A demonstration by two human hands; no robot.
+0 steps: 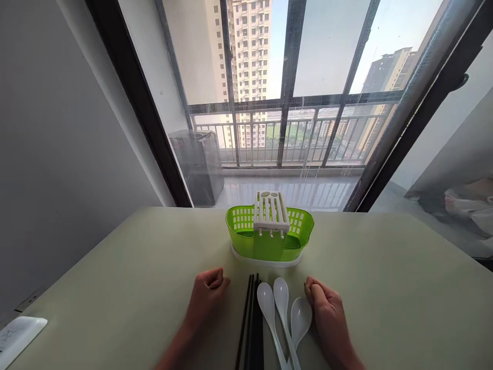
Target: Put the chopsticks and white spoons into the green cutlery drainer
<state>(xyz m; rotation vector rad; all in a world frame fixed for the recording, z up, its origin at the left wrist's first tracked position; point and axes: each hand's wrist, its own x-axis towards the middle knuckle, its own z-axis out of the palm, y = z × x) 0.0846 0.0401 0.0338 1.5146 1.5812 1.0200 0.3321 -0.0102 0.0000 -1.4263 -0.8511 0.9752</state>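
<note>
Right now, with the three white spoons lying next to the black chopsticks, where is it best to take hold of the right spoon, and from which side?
Probably by the bowl of the right spoon, coming from the right with the right hand, which rests closed beside it. Its handle runs under the middle spoon, so only the bowl's right rim is free. The chopsticks and left hand lie beyond the other spoons.

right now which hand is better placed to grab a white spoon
Right. The right hand rests closed beside the white spoons, nearly touching one, while the black chopsticks lie between the left hand and the spoons.
</note>
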